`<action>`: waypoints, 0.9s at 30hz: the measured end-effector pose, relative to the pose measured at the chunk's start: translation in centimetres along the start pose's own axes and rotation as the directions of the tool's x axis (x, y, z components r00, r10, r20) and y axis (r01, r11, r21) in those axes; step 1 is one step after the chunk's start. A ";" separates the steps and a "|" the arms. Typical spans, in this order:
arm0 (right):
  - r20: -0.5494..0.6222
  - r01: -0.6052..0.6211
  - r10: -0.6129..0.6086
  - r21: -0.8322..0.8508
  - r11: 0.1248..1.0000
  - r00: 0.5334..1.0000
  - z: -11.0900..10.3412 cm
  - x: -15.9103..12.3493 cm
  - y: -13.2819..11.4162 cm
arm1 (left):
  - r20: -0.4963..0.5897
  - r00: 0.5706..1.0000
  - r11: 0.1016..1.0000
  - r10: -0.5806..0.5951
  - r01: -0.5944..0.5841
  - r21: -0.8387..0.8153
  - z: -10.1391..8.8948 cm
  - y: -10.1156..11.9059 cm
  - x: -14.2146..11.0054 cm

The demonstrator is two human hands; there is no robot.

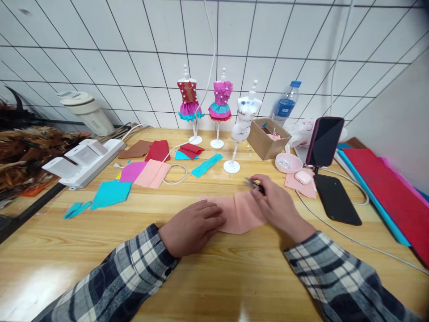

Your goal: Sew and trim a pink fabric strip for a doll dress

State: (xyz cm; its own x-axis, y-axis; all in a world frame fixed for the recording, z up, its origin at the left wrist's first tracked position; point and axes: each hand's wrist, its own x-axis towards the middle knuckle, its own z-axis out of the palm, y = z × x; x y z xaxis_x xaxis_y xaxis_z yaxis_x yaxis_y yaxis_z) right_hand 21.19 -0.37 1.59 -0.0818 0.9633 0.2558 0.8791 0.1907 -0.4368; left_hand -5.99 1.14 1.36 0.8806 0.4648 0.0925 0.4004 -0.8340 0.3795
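Note:
A pale pink sheet (238, 213), thin like cloth or crepe paper, lies on the wooden table with a crease down its middle. My left hand (192, 226) rests on its left end, fingers stretched out and lying flat. Over the right end is my right hand (279, 205), closed around small scissors (258, 187) with a dark handle; their metal tip points left and is blurred. Just beyond the sheet stands a bare white mini dress form (241, 127). Two more forms behind it wear a brown, red and magenta dress (187, 100) and a pink ruffled dress (221, 100).
Colored pieces, such as a turquoise piece (110, 194), lie left, near a white power strip (87, 163). At right are a cardboard box (264, 145), a pink bowl (288, 163), an upright phone (325, 142), a flat black phone (338, 199), a cable and a red sheet (385, 192).

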 end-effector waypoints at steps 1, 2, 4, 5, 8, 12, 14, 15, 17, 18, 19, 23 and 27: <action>0.025 0.108 -0.108 0.031 0.994 0.994 0.8 0.3 -0.7 | -0.007 1.000 1.000 -0.018 0.018 -0.010 0.0 0.0 0.0; 0.064 0.192 -0.196 0.053 0.980 0.979 1.5 0.6 -1.0 | -0.008 0.999 0.999 -0.040 0.040 -0.022 0.0 0.0 0.0; 0.150 0.290 -0.296 0.065 0.955 0.943 2.5 1.2 -0.7 | 0.010 0.996 0.996 -0.084 0.084 -0.039 -0.1 -0.1 -0.1; 0.187 0.307 -0.312 0.057 0.950 0.932 2.9 1.4 -0.2 | 0.022 0.995 0.994 -0.098 0.099 -0.040 -0.1 -0.3 -0.1; 0.213 0.282 -0.274 -0.008 0.959 0.938 3.2 1.8 1.7 | 0.014 0.995 0.995 -0.102 0.102 0.000 -0.5 -0.7 -0.3; 0.091 0.238 -0.229 -0.098 0.966 0.969 2.7 1.2 2.1 | -0.005 0.991 0.985 -0.131 0.131 0.116 -0.8 -0.9 -0.3; 0.012 0.251 -0.251 -0.100 0.963 0.968 2.5 0.6 1.0 | 0.003 0.988 0.976 -0.157 0.155 0.152 -0.9 -0.7 -0.3; 0.006 0.287 -0.288 -0.072 0.955 0.958 2.4 0.3 0.2 | 0.000 0.986 0.973 -0.166 0.164 0.163 -0.9 -0.6 -0.3; 0.079 0.401 -0.404 0.047 0.915 0.912 2.6 -0.4 -1.2 | -0.021 0.983 0.966 -0.183 0.184 0.179 -0.9 -0.3 -0.4; 0.128 0.440 -0.452 0.107 0.891 0.883 2.7 -0.7 -1.8 | -0.032 0.980 0.963 -0.194 0.197 0.183 -0.9 -0.2 -0.5; 0.171 0.458 -0.480 0.151 0.876 0.861 3.0 -1.0 -2.3 | -0.045 0.977 0.960 -0.207 0.212 0.185 -0.8 -0.1 -0.6; 0.250 0.410 -0.440 0.164 0.897 0.863 3.9 -1.3 -2.8 | -0.075 0.963 0.948 -0.259 0.268 0.172 -0.8 0.0 -1.1; 0.278 0.432 -0.447 0.119 0.894 0.850 3.8 -1.1 -2.7 | -0.066 0.959 0.945 -0.276 0.284 0.162 -1.0 -0.4 -1.4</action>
State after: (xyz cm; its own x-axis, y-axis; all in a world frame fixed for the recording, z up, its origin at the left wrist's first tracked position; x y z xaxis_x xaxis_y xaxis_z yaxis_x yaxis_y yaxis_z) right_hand 17.12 -1.20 -0.79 -0.5933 0.7861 0.1736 0.6949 0.6089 -0.3826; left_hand -7.65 1.16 2.02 0.7169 0.6958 0.0444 0.6692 -0.7046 0.2363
